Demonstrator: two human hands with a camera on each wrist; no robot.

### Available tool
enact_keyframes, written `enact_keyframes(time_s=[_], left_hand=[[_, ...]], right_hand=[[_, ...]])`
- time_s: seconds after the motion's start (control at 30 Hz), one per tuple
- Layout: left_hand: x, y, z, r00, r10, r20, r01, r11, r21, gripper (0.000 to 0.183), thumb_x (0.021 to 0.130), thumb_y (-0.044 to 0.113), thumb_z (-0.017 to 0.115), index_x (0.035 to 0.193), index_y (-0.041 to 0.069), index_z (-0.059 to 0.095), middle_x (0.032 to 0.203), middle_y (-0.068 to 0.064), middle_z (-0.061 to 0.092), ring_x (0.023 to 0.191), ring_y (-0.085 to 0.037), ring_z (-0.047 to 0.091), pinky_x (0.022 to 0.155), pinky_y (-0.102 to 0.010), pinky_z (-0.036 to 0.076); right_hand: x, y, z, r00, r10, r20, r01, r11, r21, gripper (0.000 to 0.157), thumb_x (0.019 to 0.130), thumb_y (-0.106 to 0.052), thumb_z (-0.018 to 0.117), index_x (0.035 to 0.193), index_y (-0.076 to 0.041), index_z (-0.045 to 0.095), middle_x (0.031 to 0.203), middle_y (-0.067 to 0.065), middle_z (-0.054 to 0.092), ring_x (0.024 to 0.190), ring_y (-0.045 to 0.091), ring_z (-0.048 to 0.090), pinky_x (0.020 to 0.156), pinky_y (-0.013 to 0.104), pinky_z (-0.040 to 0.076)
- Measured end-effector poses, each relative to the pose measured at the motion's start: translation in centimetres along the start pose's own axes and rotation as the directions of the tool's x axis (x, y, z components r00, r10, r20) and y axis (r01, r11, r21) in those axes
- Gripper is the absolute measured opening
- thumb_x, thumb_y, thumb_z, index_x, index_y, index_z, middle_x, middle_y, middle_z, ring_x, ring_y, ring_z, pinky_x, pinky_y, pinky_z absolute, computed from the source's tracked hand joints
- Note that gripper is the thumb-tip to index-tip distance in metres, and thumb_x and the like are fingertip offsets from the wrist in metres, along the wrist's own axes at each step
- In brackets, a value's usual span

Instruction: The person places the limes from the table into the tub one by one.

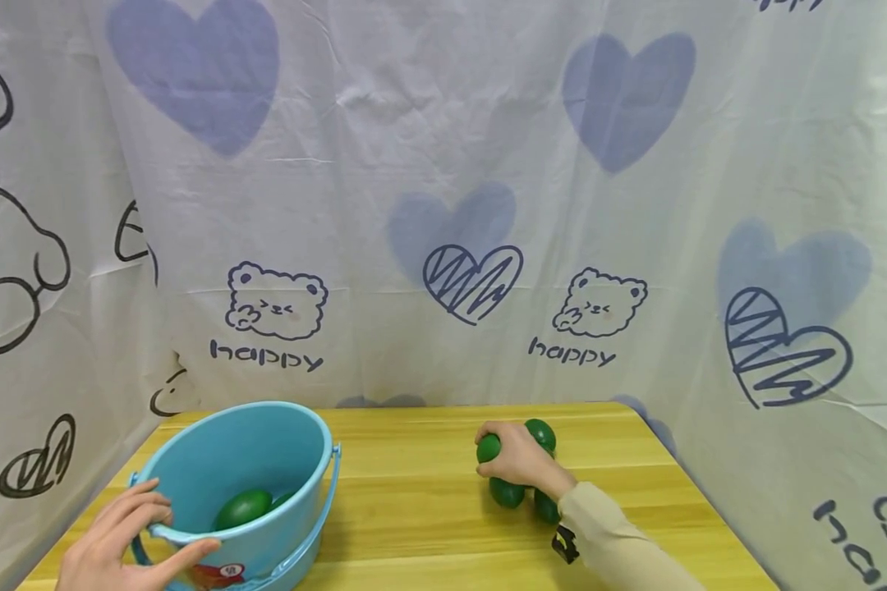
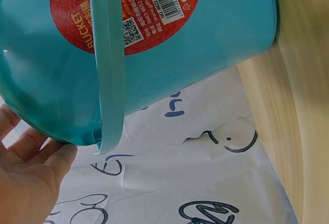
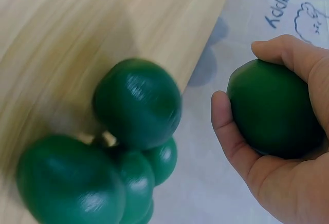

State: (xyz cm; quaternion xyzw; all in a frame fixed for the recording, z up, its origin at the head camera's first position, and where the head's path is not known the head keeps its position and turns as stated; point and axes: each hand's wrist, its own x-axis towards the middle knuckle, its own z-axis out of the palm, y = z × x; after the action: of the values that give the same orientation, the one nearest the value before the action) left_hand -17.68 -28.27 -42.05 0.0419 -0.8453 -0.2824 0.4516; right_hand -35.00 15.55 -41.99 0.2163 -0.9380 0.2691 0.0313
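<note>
My left hand (image 1: 114,542) grips the near left rim of a light blue plastic bucket (image 1: 244,450), thumb along the front. The left wrist view shows its fingers (image 2: 33,149) at the rim and the red label (image 2: 169,11) on the bucket wall. Inside the bucket lie smooth dark green, egg-shaped fruits (image 1: 242,509). On the right of the table, my right hand (image 1: 523,458) holds one more such green fruit (image 3: 275,108) between thumb and curled fingers. Several similar green fruits (image 3: 136,103) sit clustered on the table beside and under that hand, partly hidden by it.
The yellow wood-grain table (image 1: 406,492) stretches between the bucket and the fruit cluster. A white cloth (image 1: 384,328) printed with hearts and bears hangs behind and at both sides. The bucket's blue handle (image 1: 330,501) hangs down at its right side.
</note>
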Motion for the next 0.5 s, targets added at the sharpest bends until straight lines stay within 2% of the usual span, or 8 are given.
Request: enact_keyframes(time_s=[0.13,0.33,0.5], left_hand=[[0.0,0.0,0.0,1.000,-0.009,0.004,0.009,1.000,0.014,0.055,0.037,0.043,0.100,0.069,0.018,0.061,0.088,-0.003,0.067,0.103,0.033,0.028,0.081,0.008,0.020],[-0.1,-0.2,0.2,1.000,0.018,-0.001,-0.018,1.000,0.000,0.054,0.037,0.041,0.100,0.068,0.020,0.060,0.085,-0.003,0.066,0.104,0.030,0.031,0.085,0.009,0.018],[-0.1,-0.3,0.1,0.999,0.032,-0.002,-0.032,0.999,-0.014,0.055,0.037,0.039,0.100,0.068,0.020,0.059,0.086,-0.003,0.065,0.105,0.031,0.031,0.085,0.009,0.019]], right_hand=[[0.3,-1.0,0.4,1.000,-0.019,0.024,0.019,1.000,0.004,0.036,0.078,-0.023,0.081,0.109,-0.016,0.066,0.109,0.006,0.067,0.089,0.018,0.061,0.072,0.037,0.054],[0.6,-2.4,0.9,0.998,-0.044,0.047,0.041,0.997,0.063,0.037,0.079,-0.025,0.081,0.111,-0.017,0.066,0.112,0.005,0.067,0.092,0.018,0.062,0.073,0.037,0.054],[0.9,-4.2,1.4,0.995,-0.082,0.057,0.076,0.991,0.111,0.038,0.078,-0.026,0.081,0.112,-0.018,0.066,0.109,0.003,0.066,0.085,0.014,0.060,0.068,0.032,0.053]])
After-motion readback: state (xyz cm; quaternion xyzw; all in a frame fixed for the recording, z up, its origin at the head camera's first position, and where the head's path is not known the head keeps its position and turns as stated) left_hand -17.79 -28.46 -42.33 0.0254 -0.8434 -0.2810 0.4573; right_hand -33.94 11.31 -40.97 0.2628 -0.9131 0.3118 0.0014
